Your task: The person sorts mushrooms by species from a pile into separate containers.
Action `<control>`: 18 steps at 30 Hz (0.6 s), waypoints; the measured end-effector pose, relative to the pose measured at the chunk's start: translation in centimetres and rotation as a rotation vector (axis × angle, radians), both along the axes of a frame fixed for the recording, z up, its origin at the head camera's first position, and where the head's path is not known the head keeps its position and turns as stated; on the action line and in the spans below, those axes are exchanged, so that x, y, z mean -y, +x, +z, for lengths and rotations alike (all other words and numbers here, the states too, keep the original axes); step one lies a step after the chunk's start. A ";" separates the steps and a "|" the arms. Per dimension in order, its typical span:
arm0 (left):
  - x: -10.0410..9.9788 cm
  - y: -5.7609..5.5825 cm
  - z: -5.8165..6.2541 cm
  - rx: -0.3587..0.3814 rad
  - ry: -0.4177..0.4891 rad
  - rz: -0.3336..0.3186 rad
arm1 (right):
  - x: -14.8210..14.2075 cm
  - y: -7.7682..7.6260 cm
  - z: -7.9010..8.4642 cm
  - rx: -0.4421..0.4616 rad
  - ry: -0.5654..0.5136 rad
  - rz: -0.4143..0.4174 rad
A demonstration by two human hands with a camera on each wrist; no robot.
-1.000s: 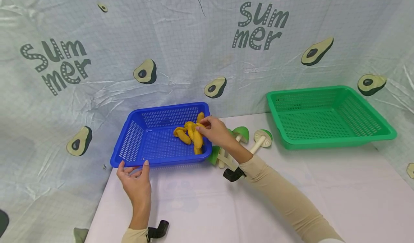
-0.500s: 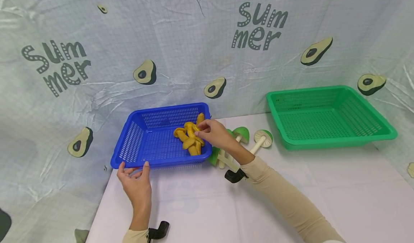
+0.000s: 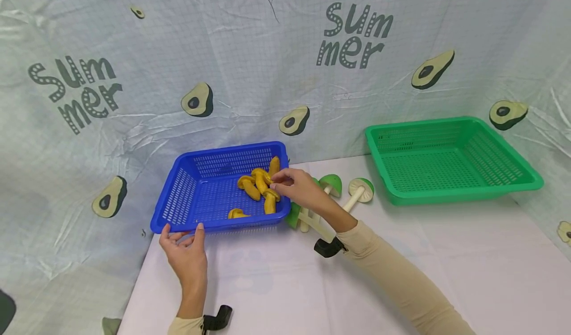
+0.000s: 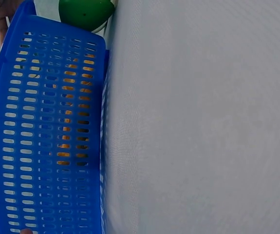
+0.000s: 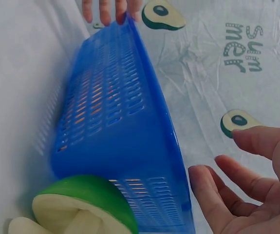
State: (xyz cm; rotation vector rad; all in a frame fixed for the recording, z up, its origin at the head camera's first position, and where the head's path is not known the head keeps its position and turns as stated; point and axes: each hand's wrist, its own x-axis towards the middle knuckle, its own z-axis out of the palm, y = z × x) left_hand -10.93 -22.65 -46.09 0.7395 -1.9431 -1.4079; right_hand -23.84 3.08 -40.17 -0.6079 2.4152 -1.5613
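Observation:
Several yellow toy mushrooms lie in the blue basket, mostly toward its right end. One more yellow mushroom is partly hidden behind the near rim. My left hand holds the basket's near rim at its left corner. Above the right end hovers my right hand, its thumb and fingers apart with nothing between them, as the right wrist view shows. Green-capped toy mushrooms lie on the table just right of the basket, partly hidden by the right forearm.
A green basket stands at the back right with nothing in it. A pale cloth covers the table, and a hanging sheet printed with avocados closes off the back.
My right hand has let go of a yellow mushroom and moved slightly right. That mushroom dropped into the blue basket, and one now lies at its near side. The left hand stays put.

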 end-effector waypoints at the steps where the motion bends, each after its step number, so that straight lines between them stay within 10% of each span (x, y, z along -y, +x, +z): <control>1: 0.0 0.0 0.0 0.001 0.001 0.000 | -0.1 0.1 0.0 0.007 -0.008 0.005; 18: 0.4 -0.1 0.2 0.012 -0.031 -0.017 | -3.6 0.9 -0.2 0.052 -0.110 0.063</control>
